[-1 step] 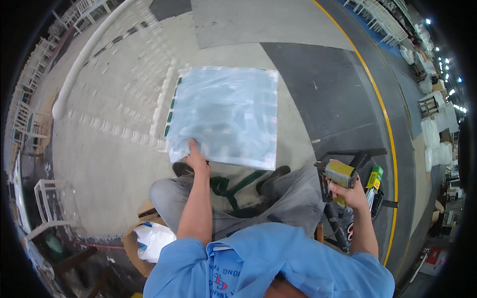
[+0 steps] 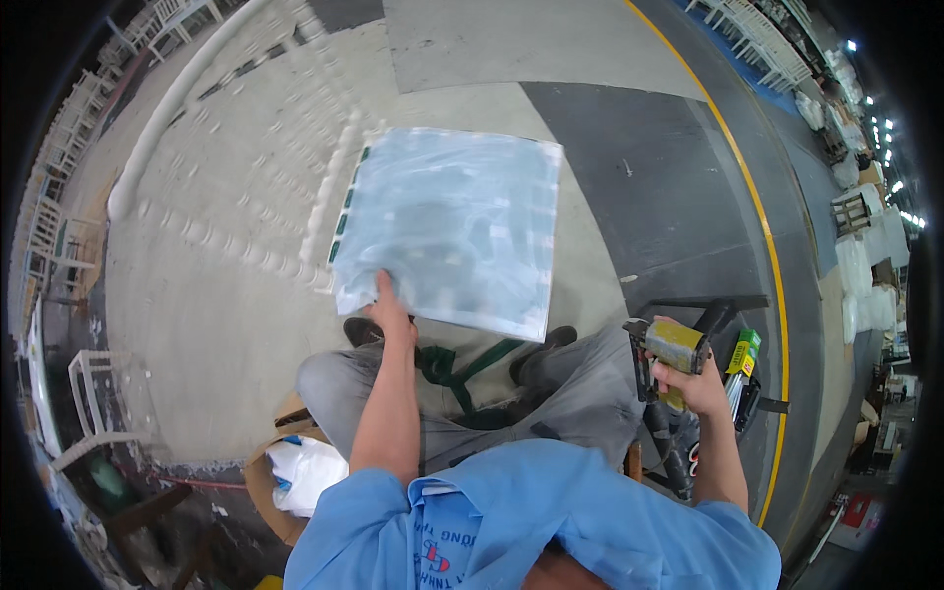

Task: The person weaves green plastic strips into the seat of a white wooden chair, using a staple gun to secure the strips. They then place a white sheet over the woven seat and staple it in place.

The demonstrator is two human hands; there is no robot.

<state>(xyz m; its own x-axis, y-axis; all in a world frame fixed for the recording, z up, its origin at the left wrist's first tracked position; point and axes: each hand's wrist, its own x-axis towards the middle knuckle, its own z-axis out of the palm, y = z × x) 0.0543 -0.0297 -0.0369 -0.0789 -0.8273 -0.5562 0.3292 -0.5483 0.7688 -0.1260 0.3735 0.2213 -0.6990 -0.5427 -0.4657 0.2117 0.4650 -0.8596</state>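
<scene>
In front of my knees is a white chair point(image 2: 320, 211) with turned, beaded spindles, blurred toward the far left. Its square seat point(image 2: 447, 231) faces me, covered by a shiny pale blue sheet, with green strips showing along the left edge. My left hand point(image 2: 389, 313) grips the seat's near left corner, one finger lying up over the sheet and the others hidden beneath the rim. Off to the right, my right hand point(image 2: 696, 382) is wrapped round a staple gun point(image 2: 677, 344) with a yellow and black body, held above my right knee and apart from the seat.
By my left thigh stands a cardboard box point(image 2: 264, 482) holding white plastic. A black stand point(image 2: 669, 442) and a green-yellow carton point(image 2: 742, 351) are beside my right arm. Green strapping point(image 2: 442, 372) hangs between my legs. A small white chair frame point(image 2: 93, 403) stands left.
The seat has turned slightly clockwise, its far edge shifting right, with my left hand still on its corner. My right hand and the staple gun have stayed in place.
</scene>
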